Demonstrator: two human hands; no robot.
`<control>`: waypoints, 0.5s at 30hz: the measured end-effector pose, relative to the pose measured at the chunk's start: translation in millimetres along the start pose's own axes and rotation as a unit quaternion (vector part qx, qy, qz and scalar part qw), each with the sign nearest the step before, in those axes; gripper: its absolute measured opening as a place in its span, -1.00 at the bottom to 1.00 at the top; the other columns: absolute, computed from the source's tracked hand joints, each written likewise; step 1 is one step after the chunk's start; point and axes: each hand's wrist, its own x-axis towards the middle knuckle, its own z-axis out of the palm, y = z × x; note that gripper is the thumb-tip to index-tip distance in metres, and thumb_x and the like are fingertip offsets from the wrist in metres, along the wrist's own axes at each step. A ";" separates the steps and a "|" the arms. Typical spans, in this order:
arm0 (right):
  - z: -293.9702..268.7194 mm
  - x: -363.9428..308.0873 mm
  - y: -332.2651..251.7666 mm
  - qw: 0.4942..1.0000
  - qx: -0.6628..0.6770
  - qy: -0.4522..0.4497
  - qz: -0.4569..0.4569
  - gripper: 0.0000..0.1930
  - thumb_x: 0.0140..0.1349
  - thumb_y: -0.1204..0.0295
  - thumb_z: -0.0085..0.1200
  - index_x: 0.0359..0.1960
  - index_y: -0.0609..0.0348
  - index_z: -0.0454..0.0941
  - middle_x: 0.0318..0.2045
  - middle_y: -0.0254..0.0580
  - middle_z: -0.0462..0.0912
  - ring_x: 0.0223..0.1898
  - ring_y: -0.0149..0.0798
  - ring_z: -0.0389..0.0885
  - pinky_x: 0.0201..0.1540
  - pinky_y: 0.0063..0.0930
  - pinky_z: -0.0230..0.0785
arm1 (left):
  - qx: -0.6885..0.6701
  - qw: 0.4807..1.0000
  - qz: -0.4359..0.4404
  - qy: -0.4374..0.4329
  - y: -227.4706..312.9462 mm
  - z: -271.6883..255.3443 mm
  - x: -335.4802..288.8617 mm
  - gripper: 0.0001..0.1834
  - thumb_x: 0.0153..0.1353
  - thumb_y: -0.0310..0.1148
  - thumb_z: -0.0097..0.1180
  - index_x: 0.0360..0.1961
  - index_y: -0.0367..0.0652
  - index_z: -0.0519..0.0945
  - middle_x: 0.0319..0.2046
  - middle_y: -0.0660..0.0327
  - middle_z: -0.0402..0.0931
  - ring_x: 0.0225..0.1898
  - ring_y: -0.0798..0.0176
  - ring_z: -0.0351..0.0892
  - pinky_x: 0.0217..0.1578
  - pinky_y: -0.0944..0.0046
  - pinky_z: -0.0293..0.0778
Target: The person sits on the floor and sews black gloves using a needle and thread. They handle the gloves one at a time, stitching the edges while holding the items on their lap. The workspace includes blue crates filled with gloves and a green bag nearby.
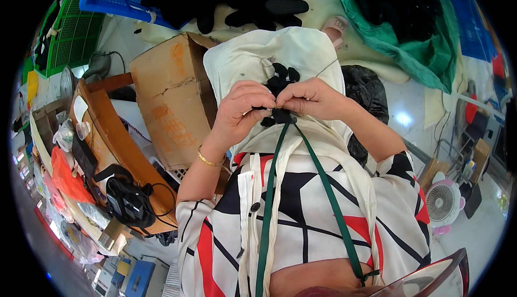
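Both my hands meet over my lap with pinched fingertips. My left hand (245,105) and my right hand (312,97) hold a small black fabric piece (281,116) between them; its exact kind I cannot make out. More black soft pieces with rounded ends (278,76) lie just beyond the fingers on a cream cloth (242,54) spread over my lap. A dark green cord (327,181) runs down from my neck to the black piece at my hands. The very tips of my fingers hide what lies exactly between them.
A worn cardboard box (169,103) stands at my left beside a wooden table (116,151) with a black bag (128,201). Ahead is a heap of black oblong pieces (285,6). A green sack (396,54) of black items is at far right, a white fan (442,201) nearer.
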 end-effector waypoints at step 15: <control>-8.0 -1.5 -10.6 0.999 -0.016 -0.030 0.002 -0.87 0.36 0.54 0.05 -0.12 0.20 0.60 -0.34 -0.42 0.63 -0.33 -0.54 0.49 -0.21 -0.63 0.40 | -0.023 1.000 0.014 0.014 -1.4 4.8 0.2 -0.77 0.03 -0.54 0.34 -0.25 -0.12 0.65 -0.21 0.26 0.63 -0.09 0.13 0.52 -0.03 0.21 0.43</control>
